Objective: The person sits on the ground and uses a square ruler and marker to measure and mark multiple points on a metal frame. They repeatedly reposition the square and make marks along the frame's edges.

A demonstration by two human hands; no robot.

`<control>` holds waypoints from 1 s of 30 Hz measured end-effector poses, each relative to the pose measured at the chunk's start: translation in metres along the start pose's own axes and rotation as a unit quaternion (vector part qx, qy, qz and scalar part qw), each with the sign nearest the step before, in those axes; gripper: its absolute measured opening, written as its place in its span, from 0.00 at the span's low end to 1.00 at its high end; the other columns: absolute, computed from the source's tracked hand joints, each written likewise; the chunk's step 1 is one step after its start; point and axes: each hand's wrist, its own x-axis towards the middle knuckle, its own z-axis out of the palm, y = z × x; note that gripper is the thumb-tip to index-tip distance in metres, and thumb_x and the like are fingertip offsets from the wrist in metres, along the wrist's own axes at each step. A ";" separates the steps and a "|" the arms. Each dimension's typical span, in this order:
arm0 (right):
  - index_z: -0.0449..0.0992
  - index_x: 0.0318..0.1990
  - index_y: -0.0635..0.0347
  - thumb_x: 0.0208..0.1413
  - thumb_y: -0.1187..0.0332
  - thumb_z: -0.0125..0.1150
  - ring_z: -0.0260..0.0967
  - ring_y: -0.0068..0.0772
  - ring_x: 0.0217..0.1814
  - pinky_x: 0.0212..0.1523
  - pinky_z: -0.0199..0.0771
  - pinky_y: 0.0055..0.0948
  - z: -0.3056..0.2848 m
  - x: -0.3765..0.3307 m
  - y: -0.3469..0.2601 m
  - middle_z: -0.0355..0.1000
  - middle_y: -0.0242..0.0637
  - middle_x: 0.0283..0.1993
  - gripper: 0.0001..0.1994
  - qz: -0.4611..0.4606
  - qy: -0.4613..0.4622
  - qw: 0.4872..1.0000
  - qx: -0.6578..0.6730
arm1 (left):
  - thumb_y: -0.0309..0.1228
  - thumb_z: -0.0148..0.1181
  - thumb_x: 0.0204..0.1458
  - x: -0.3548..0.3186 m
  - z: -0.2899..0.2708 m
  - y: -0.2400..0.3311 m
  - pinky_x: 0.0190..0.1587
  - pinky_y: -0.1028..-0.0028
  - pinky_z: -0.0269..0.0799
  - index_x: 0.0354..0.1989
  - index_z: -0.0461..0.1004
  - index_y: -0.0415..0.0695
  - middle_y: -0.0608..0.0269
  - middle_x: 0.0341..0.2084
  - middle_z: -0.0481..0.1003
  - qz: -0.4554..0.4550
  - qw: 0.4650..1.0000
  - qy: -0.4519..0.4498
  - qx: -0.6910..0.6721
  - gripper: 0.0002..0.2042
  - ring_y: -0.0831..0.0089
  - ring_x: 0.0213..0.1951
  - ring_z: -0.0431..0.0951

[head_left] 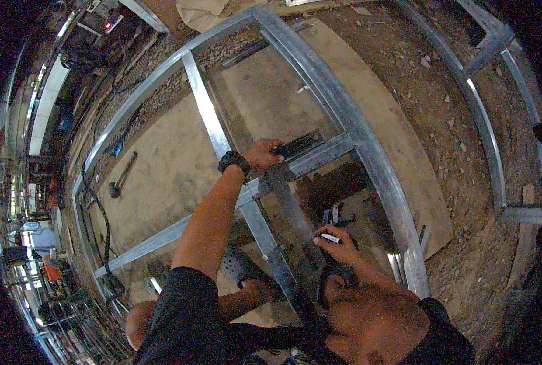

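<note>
A grey steel tube frame (368,152) lies flat on boards over a dirt floor. My left hand (262,155), with a black watch on its wrist, grips the black stock of a try square (298,144) pressed against a cross tube (319,159). The square's metal blade (292,213) runs toward me from that joint. My right hand (339,242) holds a white marker (330,238) just right of the blade, with its tip near the blade's edge. Both forearms enter from the lower edge.
A hammer (122,176) lies on the plywood sheet (161,164) at the left, with black cables (100,225) beside it. A second steel frame (484,121) lies on the dirt at the right. Tools and shelving crowd the far left rim.
</note>
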 end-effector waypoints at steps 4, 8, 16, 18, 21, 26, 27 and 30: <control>0.82 0.47 0.56 0.62 0.62 0.71 0.75 0.25 0.50 0.55 0.75 0.31 -0.004 0.001 -0.006 0.81 0.29 0.44 0.11 0.011 -0.018 0.999 -0.032 | 0.31 0.69 0.53 -0.005 -0.002 0.015 0.51 0.64 0.76 0.61 0.77 0.44 0.63 0.42 0.82 0.042 0.997 0.005 0.070 0.25 0.68 0.43 0.79; 0.83 0.52 0.53 0.63 0.59 0.70 0.74 0.21 0.44 0.46 0.76 0.27 0.001 -0.002 -0.005 0.79 0.26 0.40 0.14 0.000 0.063 0.998 0.014 | 0.32 0.70 0.51 -0.001 0.000 0.018 0.47 0.65 0.77 0.60 0.77 0.45 0.62 0.41 0.82 -0.086 0.996 -0.027 -0.022 0.25 0.68 0.41 0.79; 0.80 0.54 0.58 0.68 0.62 0.64 0.71 0.17 0.35 0.34 0.72 0.22 -0.012 0.034 -0.053 0.77 0.26 0.38 0.13 -0.082 0.182 0.980 -0.010 | 0.31 0.69 0.51 -0.003 0.007 0.002 0.52 0.65 0.76 0.60 0.77 0.46 0.60 0.42 0.82 0.007 0.997 0.036 0.072 0.25 0.67 0.44 0.80; 0.78 0.54 0.57 0.68 0.64 0.64 0.71 0.16 0.36 0.35 0.72 0.21 -0.010 0.042 -0.065 0.77 0.26 0.37 0.12 -0.133 0.191 0.972 -0.033 | 0.30 0.69 0.52 -0.008 0.009 0.006 0.55 0.65 0.74 0.60 0.77 0.46 0.60 0.45 0.83 0.009 0.996 0.048 0.077 0.24 0.67 0.47 0.79; 0.77 0.54 0.57 0.67 0.67 0.64 0.71 0.16 0.37 0.36 0.73 0.21 -0.010 0.052 -0.073 0.77 0.27 0.37 0.11 -0.159 0.177 0.969 -0.060 | 0.28 0.68 0.53 -0.010 0.013 0.023 0.58 0.65 0.73 0.61 0.77 0.44 0.59 0.48 0.83 -0.020 0.999 0.030 0.014 0.24 0.67 0.49 0.79; 0.78 0.55 0.58 0.67 0.68 0.64 0.74 0.19 0.38 0.40 0.77 0.23 0.004 0.066 -0.069 0.80 0.31 0.41 0.12 -0.121 0.138 0.982 0.047 | 0.25 0.67 0.54 -0.013 0.017 0.018 0.58 0.66 0.72 0.61 0.77 0.42 0.61 0.48 0.83 0.008 0.998 0.048 -0.038 0.23 0.68 0.49 0.79; 0.79 0.55 0.58 0.67 0.68 0.64 0.74 0.19 0.39 0.41 0.78 0.23 0.006 0.067 -0.073 0.81 0.32 0.42 0.12 -0.114 0.134 0.983 0.050 | 0.25 0.67 0.54 -0.015 0.016 0.020 0.58 0.66 0.72 0.60 0.77 0.42 0.61 0.48 0.83 0.001 0.999 0.042 -0.034 0.23 0.68 0.48 0.79; 0.79 0.55 0.59 0.67 0.68 0.64 0.75 0.20 0.40 0.42 0.79 0.24 0.009 0.071 -0.077 0.81 0.34 0.43 0.12 -0.113 0.134 0.983 0.046 | 0.25 0.67 0.54 -0.018 0.012 0.028 0.57 0.67 0.72 0.59 0.78 0.42 0.62 0.46 0.83 -0.007 0.999 0.029 -0.027 0.22 0.69 0.48 0.79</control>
